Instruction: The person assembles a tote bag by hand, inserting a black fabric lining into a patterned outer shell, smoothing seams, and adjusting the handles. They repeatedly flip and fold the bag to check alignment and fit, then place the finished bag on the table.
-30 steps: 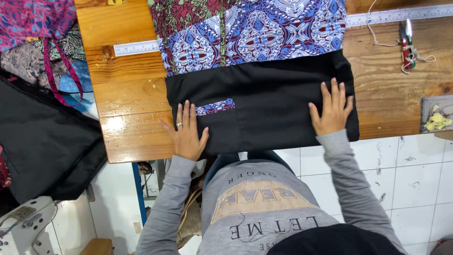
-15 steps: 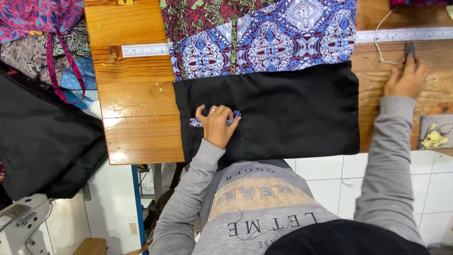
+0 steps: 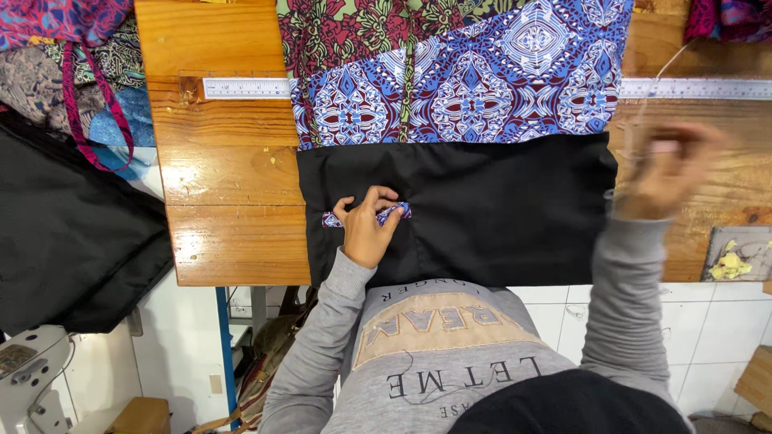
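The left hand (image 3: 368, 229) lay on the black cloth panel (image 3: 482, 213), fingers curled and pinching a small blue patterned fabric strip (image 3: 390, 214) beneath their tips, seemingly pressing it flat. Farther right, the right hand (image 3: 663, 173) hovered blurred over the wooden table (image 3: 225, 209); I couldn't tell whether it grasped anything.

My wooden surface (image 3: 229, 241) has the black fabric (image 3: 498, 209) and patterned cloth (image 3: 466, 80) spread flat on it, plus a steel ruler (image 3: 245, 88) along the back.
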